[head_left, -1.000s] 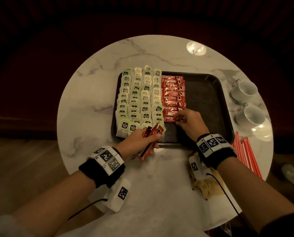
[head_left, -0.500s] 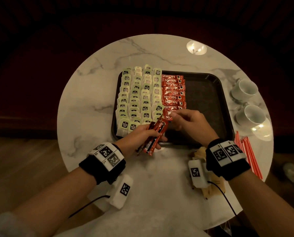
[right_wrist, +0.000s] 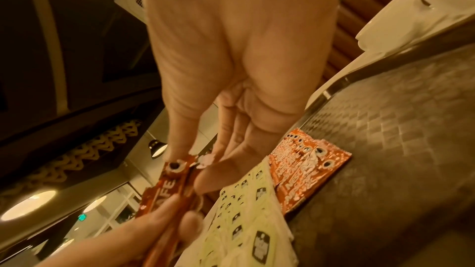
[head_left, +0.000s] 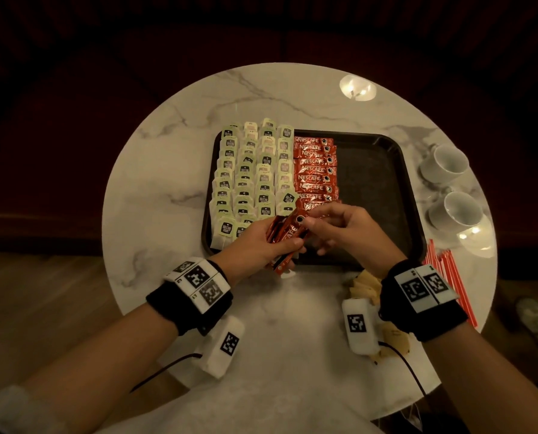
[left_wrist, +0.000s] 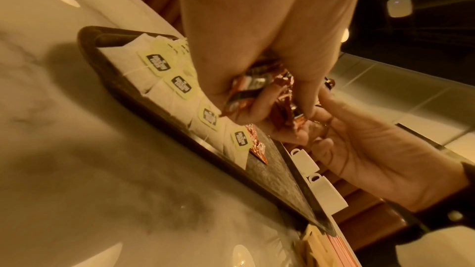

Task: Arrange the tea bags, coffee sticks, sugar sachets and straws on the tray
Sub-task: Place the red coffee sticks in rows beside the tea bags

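Observation:
A dark tray [head_left: 371, 189] lies on the round marble table. Tea bags [head_left: 249, 183] fill its left part in several columns, and a column of red coffee sticks [head_left: 314, 170] lies beside them. My left hand [head_left: 280, 245] grips a bundle of coffee sticks [head_left: 288, 234] over the tray's near edge; the bundle [left_wrist: 257, 88] also shows in the left wrist view. My right hand [head_left: 311, 222] pinches the top end of one stick [right_wrist: 169, 178] in that bundle. Red straws [head_left: 446, 277] lie on the table right of the tray. Brown sugar sachets [head_left: 364, 283] lie partly hidden under my right wrist.
Two white cups [head_left: 449, 161] [head_left: 455, 208] stand on the table right of the tray. The tray's right part shows bare textured surface [right_wrist: 385, 149]. The table's near edge runs close under my forearms, with dark floor and seating beyond.
My right hand left the laid column of sticks and came back left to the bundle, where it now pinches a stick's end. My left hand raised the bundle slightly toward the tray.

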Motion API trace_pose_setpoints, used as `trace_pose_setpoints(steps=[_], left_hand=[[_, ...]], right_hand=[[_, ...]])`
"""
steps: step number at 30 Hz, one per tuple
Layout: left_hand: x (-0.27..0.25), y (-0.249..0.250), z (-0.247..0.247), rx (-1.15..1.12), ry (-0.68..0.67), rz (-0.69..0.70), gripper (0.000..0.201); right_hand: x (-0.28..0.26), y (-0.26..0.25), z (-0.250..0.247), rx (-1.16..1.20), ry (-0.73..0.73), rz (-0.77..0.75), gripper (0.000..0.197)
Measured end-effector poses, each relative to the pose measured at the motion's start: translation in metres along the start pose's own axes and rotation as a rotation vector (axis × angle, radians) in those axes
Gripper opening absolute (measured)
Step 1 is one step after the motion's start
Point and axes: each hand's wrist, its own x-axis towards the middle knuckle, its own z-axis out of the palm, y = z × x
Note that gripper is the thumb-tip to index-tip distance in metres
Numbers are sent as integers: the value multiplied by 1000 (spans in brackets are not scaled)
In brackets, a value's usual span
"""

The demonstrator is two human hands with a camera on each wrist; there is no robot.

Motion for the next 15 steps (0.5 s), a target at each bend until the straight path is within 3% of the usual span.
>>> trace_pose_setpoints(steps=[9,15], left_hand=[[0,4,1,-30,58,-14,29],[0,9,-5,-60,94,56,41]], right_hand=[[-6,1,-10,142,40,-70,20],[-16,4,-23,69,-52,-155,28]])
